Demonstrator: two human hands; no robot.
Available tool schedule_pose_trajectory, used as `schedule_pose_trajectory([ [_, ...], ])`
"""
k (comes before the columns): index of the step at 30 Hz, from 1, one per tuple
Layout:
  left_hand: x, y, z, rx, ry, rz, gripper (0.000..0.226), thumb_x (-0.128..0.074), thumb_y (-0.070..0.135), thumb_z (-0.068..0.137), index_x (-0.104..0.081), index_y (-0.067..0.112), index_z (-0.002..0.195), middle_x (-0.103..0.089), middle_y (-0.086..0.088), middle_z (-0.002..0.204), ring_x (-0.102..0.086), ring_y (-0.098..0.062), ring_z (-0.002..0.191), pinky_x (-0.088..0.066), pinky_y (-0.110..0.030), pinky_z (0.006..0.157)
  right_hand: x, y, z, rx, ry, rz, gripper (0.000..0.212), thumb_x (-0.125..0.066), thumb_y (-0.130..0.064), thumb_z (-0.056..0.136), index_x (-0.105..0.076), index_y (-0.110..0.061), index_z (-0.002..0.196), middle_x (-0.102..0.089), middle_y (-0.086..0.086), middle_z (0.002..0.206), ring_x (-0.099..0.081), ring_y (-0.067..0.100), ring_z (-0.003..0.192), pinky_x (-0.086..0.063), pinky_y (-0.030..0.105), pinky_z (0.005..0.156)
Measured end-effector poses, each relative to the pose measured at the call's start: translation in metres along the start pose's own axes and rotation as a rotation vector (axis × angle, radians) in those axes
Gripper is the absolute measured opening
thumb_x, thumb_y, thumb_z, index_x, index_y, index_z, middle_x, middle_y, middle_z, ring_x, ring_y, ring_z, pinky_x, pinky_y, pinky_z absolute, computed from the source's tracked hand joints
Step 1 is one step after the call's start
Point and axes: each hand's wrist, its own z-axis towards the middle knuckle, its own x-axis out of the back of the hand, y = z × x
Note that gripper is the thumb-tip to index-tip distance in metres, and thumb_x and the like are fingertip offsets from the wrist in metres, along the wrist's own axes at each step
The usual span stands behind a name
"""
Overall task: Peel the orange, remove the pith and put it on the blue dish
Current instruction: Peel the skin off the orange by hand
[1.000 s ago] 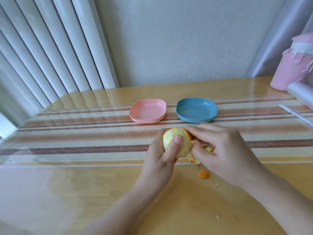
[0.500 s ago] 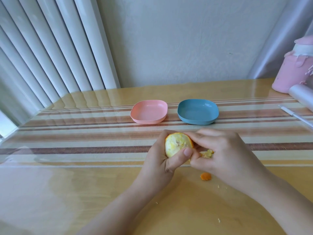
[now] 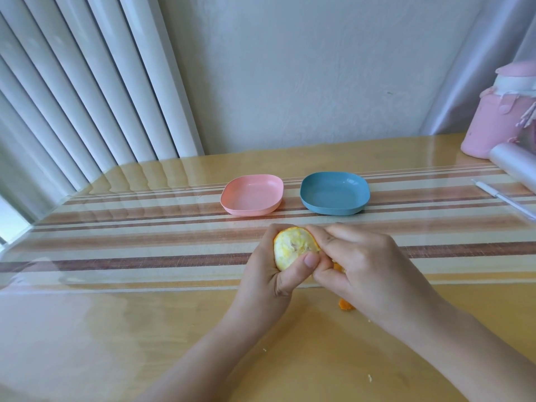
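Where the orange (image 3: pixel 294 248) is: in your left hand, held above the striped runner, on your side of the two dishes and well apart from them.
Orange surface: the face turned to you is pale yellow-white pith; a thin band of orange rind shows along its top and right edge.
Left hand (image 3: pixel 269 282): you grasp the orange from the left and below, fingers wrapped behind it, thumb (image 3: pixel 310 261) pressed across its lower front.
Right hand (image 3: pixel 368 265): your fingers are curled and the fingertips pinch at the orange's right edge, touching your left thumb; whether they have rind or pith between them cannot be told.
Peel bit (image 3: pixel 338 266): a small orange piece shows just under your right fingers, mostly hidden by them.
Peel scrap (image 3: pixel 345 304): it lies on the table below your right hand, partly covered by the hand.
Crumbs (image 3: pixel 369 378): a few pale specks lie on the table between your forearms.
Blue dish (image 3: pixel 335 194): it stands on the runner beyond your hands, with nothing in it.
Pink dish (image 3: pixel 251 195): it stands just left of the blue dish, close but not touching.
Striped runner (image 3: pixel 145 250): it lies across the table under a clear glossy cover.
Table (image 3: pixel 145 329): glossy yellow-wood top.
Pink container (image 3: pixel 499 117): far right corner, against the wall.
Clear roll (image 3: pixel 513 163): it lies just in front of the pink container.
White stick (image 3: pixel 504 198): a thin pen-like thing near the right edge; what it is cannot be told.
Blinds (image 3: pixel 72 97): white vertical slats at the left.
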Motion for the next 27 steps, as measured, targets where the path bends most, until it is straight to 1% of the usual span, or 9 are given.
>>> schedule_pose_trajectory([
  [3,0.0,0.001,0.0,-0.004,-0.016,0.0,0.062,-0.06,0.075,0.07,-0.054,0.018,0.094,-0.059,0.02,0.071,-0.05,0.003,0.063,-0.039,-0.009,0.06,0.001,0.001,0.0,0.012,0.008,0.013,0.039,-0.045,-0.018,0.086,-0.072,0.002,0.105,-0.054,0.001,0.064,-0.052,0.018,0.05,-0.048,0.028,0.044],
  [13,-0.001,0.001,-0.001,0.03,-0.066,-0.04,0.055,-0.059,0.073,0.073,-0.053,0.022,0.092,-0.058,0.021,0.071,-0.051,0.004,0.063,-0.041,-0.01,0.059,0.003,0.005,0.001,0.026,0.005,0.034,0.038,-0.045,-0.017,0.085,-0.072,-0.001,0.106,-0.055,0.001,0.064,-0.052,0.019,0.052,-0.049,0.032,0.042],
  [15,0.0,0.001,-0.001,0.031,-0.071,-0.048,0.057,-0.057,0.074,0.073,-0.053,0.021,0.092,-0.058,0.019,0.073,-0.05,0.003,0.065,-0.042,-0.012,0.061,0.007,0.009,0.002,0.032,-0.029,0.094,0.037,-0.047,-0.02,0.084,-0.072,-0.004,0.107,-0.058,0.002,0.068,-0.054,0.018,0.056,-0.049,0.034,0.048],
  [16,0.001,0.001,-0.001,0.031,-0.075,-0.052,0.06,-0.057,0.076,0.073,-0.054,0.02,0.093,-0.058,0.017,0.075,-0.05,0.003,0.067,-0.043,-0.014,0.062,0.011,0.013,0.003,0.015,-0.075,0.192,0.036,-0.05,-0.024,0.085,-0.072,-0.009,0.109,-0.06,0.0,0.073,-0.057,0.016,0.062,-0.051,0.034,0.055],
  [18,0.0,0.002,-0.003,0.035,-0.091,-0.055,0.068,-0.055,0.079,0.071,-0.055,0.016,0.097,-0.059,0.015,0.078,-0.052,0.002,0.071,-0.046,-0.016,0.065,0.02,0.018,0.004,-0.088,-0.175,0.445,0.035,-0.061,-0.036,0.084,-0.072,-0.019,0.112,-0.062,-0.008,0.082,-0.062,0.013,0.075,-0.053,0.027,0.067],
  [20,-0.002,0.002,-0.005,0.036,-0.112,-0.064,0.077,-0.053,0.082,0.07,-0.054,0.011,0.099,-0.057,0.014,0.077,-0.05,-0.001,0.069,-0.046,-0.019,0.064,0.024,0.023,0.004,-0.162,-0.204,0.573,0.035,-0.07,-0.043,0.081,-0.073,-0.026,0.113,-0.062,-0.01,0.085,-0.064,0.012,0.081,-0.053,0.021,0.07],
  [22,-0.002,0.002,-0.006,0.037,-0.102,-0.068,0.084,-0.052,0.085,0.067,-0.053,0.008,0.1,-0.054,0.011,0.075,-0.048,-0.005,0.067,-0.045,-0.025,0.062,0.025,0.023,0.005,-0.182,-0.203,0.6,0.036,-0.072,-0.044,0.08,-0.072,-0.029,0.113,-0.062,-0.01,0.085,-0.065,0.011,0.081,-0.052,0.019,0.069],
  [24,-0.003,0.002,-0.007,0.021,-0.076,-0.064,0.085,-0.052,0.085,0.067,-0.052,0.007,0.1,-0.053,0.009,0.076,-0.047,-0.007,0.068,-0.045,-0.026,0.062,0.024,0.021,0.005,-0.176,-0.199,0.594,0.037,-0.069,-0.043,0.082,-0.072,-0.027,0.115,-0.062,-0.012,0.085,-0.064,0.008,0.08,-0.045,0.011,0.067],
  [27,-0.005,0.003,-0.006,-0.007,-0.014,-0.064,0.072,-0.055,0.08,0.071,-0.053,0.013,0.097,-0.058,0.015,0.075,-0.05,0.0,0.067,-0.045,-0.017,0.062,0.022,0.017,0.005,-0.157,-0.189,0.54,0.037,-0.064,-0.041,0.087,-0.07,-0.022,0.118,-0.06,-0.013,0.086,-0.061,0.008,0.083,-0.04,0.007,0.068],
])
